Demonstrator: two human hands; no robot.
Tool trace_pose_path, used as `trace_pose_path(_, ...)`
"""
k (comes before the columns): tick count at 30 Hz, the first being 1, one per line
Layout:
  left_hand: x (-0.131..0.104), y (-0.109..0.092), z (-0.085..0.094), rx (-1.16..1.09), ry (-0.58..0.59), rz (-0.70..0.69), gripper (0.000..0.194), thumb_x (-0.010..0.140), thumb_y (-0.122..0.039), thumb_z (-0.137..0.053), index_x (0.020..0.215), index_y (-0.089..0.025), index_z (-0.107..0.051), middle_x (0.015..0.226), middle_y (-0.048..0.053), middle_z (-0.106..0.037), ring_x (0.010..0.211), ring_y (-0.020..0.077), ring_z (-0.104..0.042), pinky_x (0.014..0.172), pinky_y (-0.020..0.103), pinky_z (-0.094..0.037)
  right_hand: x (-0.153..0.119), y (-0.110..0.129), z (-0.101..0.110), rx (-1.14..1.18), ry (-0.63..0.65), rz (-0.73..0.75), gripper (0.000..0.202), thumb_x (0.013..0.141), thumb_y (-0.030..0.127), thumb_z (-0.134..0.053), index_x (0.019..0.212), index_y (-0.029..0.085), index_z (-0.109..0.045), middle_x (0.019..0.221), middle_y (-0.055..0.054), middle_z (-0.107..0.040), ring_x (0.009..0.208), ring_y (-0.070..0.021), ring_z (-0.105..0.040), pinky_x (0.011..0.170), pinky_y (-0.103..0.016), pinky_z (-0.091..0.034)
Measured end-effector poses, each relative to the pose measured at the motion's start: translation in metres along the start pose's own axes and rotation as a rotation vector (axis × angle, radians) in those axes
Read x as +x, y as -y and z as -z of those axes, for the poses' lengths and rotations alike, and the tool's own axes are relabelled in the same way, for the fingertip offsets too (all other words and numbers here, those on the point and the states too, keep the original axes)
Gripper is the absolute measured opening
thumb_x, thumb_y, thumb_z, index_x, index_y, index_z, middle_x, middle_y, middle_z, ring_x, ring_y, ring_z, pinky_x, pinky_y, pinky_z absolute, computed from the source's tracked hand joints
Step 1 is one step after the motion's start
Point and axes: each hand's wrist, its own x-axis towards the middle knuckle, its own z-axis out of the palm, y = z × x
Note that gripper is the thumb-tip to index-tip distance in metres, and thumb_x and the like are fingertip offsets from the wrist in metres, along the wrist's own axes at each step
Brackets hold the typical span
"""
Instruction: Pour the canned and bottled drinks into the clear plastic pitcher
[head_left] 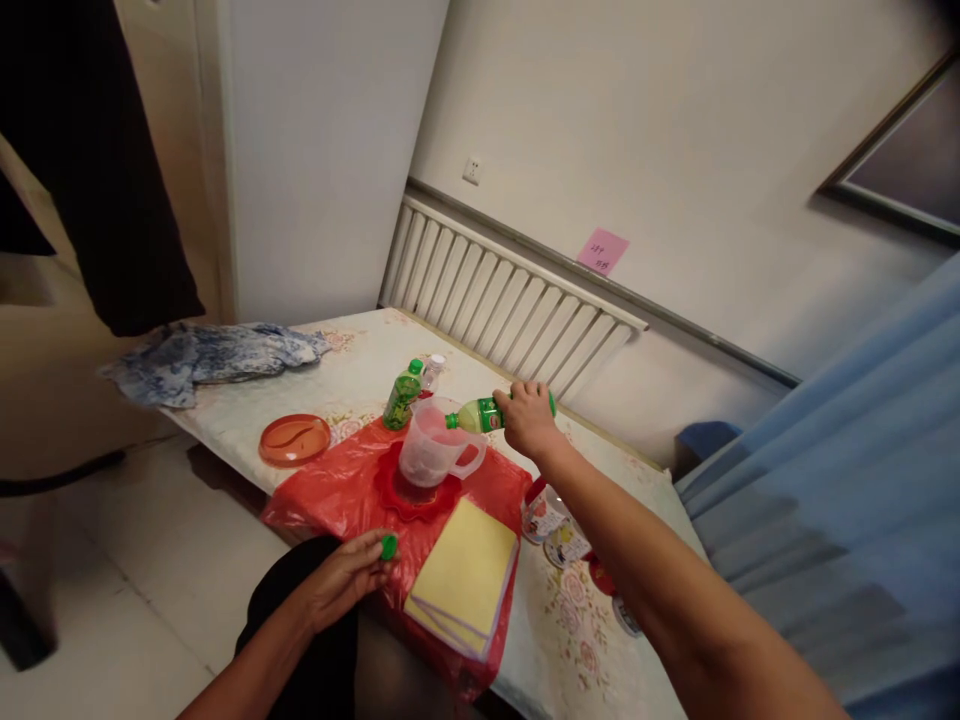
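Observation:
My right hand (527, 418) is wrapped round a green-labelled bottle (480, 414), tipped on its side with its open mouth over the rim of a clear plastic jug (424, 455). The jug stands on a red scalloped dish (415, 508), its handle toward the right. Between the fingers of my left hand (358, 572) is a green cap (388, 546), held low in front of the red plastic sheet (330, 487). Pale liquid shows inside the tilted bottle. Whether any is flowing out is too small to tell.
Behind the jug stand an upright green bottle (403, 396) and a clear bottle (433, 371). Yellow cloths (465, 575) lie at the front of the sheet. An orange round dish (294, 440) is at the left; lidded tubs (564, 543) sit under my right forearm.

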Motion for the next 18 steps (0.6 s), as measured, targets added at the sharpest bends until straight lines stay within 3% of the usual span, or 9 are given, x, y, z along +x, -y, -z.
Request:
trace_pose_path(4,-0.004,-0.008,-0.013,0.078,-0.061,-0.035,0.023,0.074,-0.025,-0.081,0.091,-0.017,-0.068,0.079,0.0,-0.066,0.069,0.0108,-0.062,0.068,0.023,-0.049,-0.032,0.004,-0.02,0.215,0.043,-0.201,0.041,0.079,0.025,-0.06,0.12,0.026,-0.059,0.106,-0.012,-0.06,0.099,-0.0281,-0.052,0.082,-0.038,-0.036)
trace_pose_path(8,-0.007,-0.023,-0.051,0.221,-0.078,-0.102,0.027,0.072,-0.029,-0.081,0.093,-0.018,-0.068,0.081,-0.001,-0.065,0.069,0.011,-0.06,0.067,0.023,-0.046,-0.08,0.016,-0.048,0.584,0.041,-0.306,0.052,0.074,0.025,-0.065,0.125,0.026,-0.058,0.1,-0.007,-0.063,0.093,-0.0241,-0.057,0.078,-0.031,-0.041)
trace_pose_path(13,0.0,-0.046,-0.109,0.502,-0.095,-0.33,0.034,0.071,-0.028,-0.077,0.101,-0.015,-0.067,0.075,0.0,-0.064,0.065,0.0134,-0.056,0.067,0.027,-0.042,-0.148,0.043,-0.076,0.9,-0.041,-0.283,0.056,0.066,0.018,-0.066,0.122,0.024,-0.061,0.101,-0.005,-0.067,0.096,-0.0256,-0.059,0.088,-0.038,-0.045)
trace_pose_path(18,0.004,-0.051,-0.143,0.817,-0.033,-0.497,0.031,0.073,-0.022,-0.069,0.104,-0.017,-0.068,0.075,0.0,-0.062,0.07,0.0171,-0.054,0.07,0.029,-0.04,-0.196,0.068,-0.078,1.016,-0.086,-0.355,0.065,0.062,0.012,-0.064,0.126,0.024,-0.059,0.105,-0.007,-0.065,0.1,-0.0271,-0.059,0.091,-0.039,-0.047)
